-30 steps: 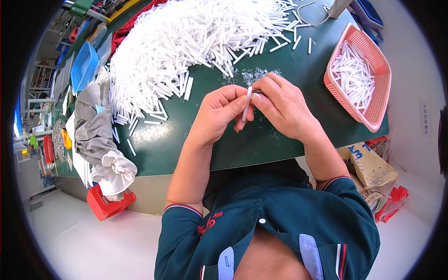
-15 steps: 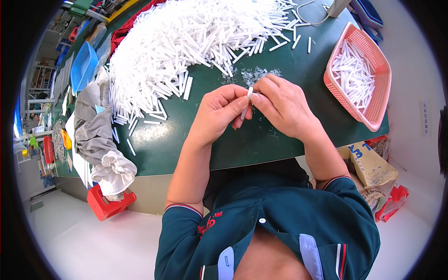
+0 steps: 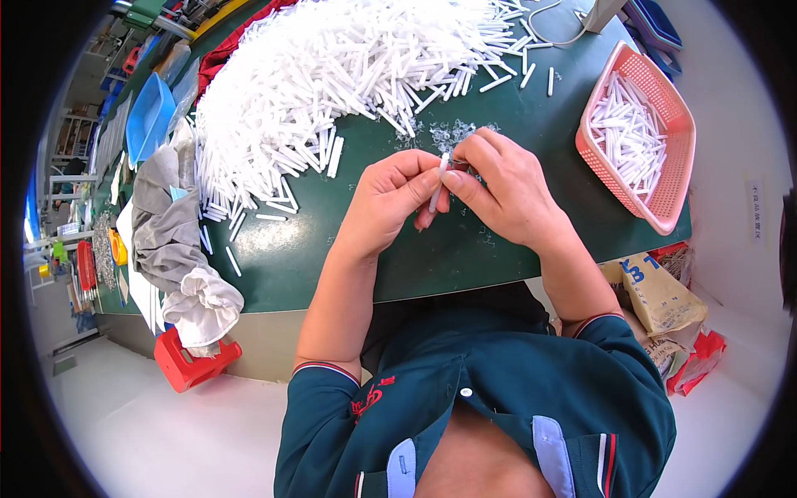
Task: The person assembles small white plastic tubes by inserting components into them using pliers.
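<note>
My left hand [image 3: 383, 201] pinches a slim white plastic stick [image 3: 438, 187] between thumb and fingers, tilted with its upper end leaning slightly right. Close against that upper end, my right hand [image 3: 513, 189] is closed, its thumb beside the stick and its index finger curled. Whatever the right fingers grip is too small and too hidden to name. Just beyond both hands, thin translucent shavings [image 3: 452, 133] lie scattered on the green tabletop [image 3: 286, 278]. A large heap of similar white sticks [image 3: 332, 66] spreads over the far left and middle.
At the right stands a pink perforated basket [image 3: 682, 137] partly filled with white sticks. A blue tray [image 3: 149, 116] and a grey cloth [image 3: 166, 220] lie on the left. Below the table are a red container [image 3: 187, 365] at left and paper sacks [image 3: 664, 299] at right.
My right hand has shifted slightly up and its thumb has drawn back a little, showing more of the stick. My left hand stays nearly still with the stick in its pinch.
</note>
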The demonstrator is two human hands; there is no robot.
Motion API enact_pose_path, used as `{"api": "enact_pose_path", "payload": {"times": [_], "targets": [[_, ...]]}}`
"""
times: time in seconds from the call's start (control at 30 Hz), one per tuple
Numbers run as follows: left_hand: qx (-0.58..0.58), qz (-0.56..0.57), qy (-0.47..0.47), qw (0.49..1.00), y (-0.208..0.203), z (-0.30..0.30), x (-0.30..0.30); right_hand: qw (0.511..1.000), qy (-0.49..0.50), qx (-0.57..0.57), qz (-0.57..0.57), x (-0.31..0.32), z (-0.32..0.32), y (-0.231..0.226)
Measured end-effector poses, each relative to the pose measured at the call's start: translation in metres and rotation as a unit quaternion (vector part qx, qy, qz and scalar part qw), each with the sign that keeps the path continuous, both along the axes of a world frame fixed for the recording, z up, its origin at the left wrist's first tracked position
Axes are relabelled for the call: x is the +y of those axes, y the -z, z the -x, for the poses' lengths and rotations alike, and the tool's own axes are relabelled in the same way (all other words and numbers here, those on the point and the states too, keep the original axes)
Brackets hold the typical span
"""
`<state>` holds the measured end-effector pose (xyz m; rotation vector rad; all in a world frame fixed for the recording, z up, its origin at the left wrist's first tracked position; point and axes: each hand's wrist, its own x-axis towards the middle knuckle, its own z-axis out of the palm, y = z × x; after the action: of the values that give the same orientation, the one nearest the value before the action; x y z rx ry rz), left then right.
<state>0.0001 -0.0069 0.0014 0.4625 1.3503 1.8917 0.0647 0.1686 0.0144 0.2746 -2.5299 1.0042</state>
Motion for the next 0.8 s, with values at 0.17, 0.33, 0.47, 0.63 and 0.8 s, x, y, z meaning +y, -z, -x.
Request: {"api": "enact_pose_path", "payload": {"times": [0.17, 0.33, 0.47, 0.63, 0.8], "targets": [[-0.001, 0.001, -0.001, 1.000, 0.0004, -0.0003, 0.0001, 1.000, 0.001, -0.007, -0.002, -0.0002, 0.0001, 0.0006], [-0.003, 0.001, 0.000, 1.000, 0.0000, -0.0005, 0.0005, 1.000, 0.002, -0.004, 0.003, -0.0012, -0.0001, 0.0011], [-0.004, 0.003, 0.005, 1.000, 0.0012, -0.0002, 0.0001, 1.000, 0.000, -0.002, 0.002, -0.0012, -0.0002, 0.0005], [0.060, 0.018, 0.017, 0.998, 0.0040, 0.0018, -0.0021, 1.000, -0.012, -0.020, 0.007, 0.0012, -0.0002, 0.0024], [0.104, 0.054, 0.011, 0.993, 0.0026, 0.0015, -0.0027, 0.996, -0.045, -0.071, 0.009, 0.0058, -0.0033, -0.0023]]}}
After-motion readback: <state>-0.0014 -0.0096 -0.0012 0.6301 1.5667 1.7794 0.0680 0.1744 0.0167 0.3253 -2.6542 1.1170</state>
